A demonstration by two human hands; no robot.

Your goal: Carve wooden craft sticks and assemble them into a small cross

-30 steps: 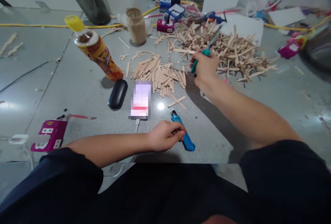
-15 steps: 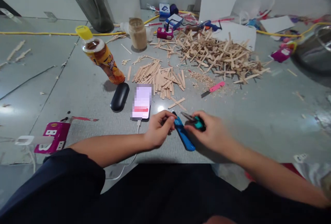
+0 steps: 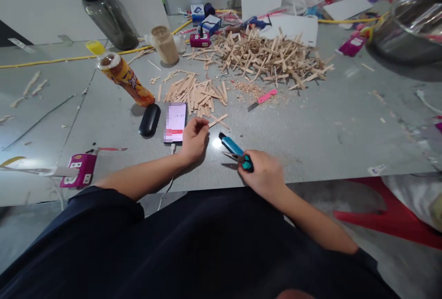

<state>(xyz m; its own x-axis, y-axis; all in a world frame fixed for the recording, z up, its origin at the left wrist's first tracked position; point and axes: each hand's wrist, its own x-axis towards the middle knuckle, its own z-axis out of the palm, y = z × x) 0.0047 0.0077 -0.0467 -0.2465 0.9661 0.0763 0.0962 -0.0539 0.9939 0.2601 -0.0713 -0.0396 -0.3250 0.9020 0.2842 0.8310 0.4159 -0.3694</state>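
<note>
My left hand is closed in a pinch at the near end of a flat wooden craft stick, which crosses another stick on the table. My right hand is wrapped round needle-nose pliers with teal and black handles, their jaws pointing left. Just beyond the pliers lies a blue utility knife, partly covered by them and the hand. A heap of loose craft sticks is spread beyond my left hand. The phone, plugged into a white cable, lies to the left of that hand.
A larger pile of sticks lies farther back, with a pink-handled knife in front of it. On the left stand a drink bottle, a jar and a dark water bottle. A black case lies by the phone.
My left hand has moved away from the blue utility knife to the crossed sticks. My right hand stays near the knife with the pliers. The camera view has shifted.
</note>
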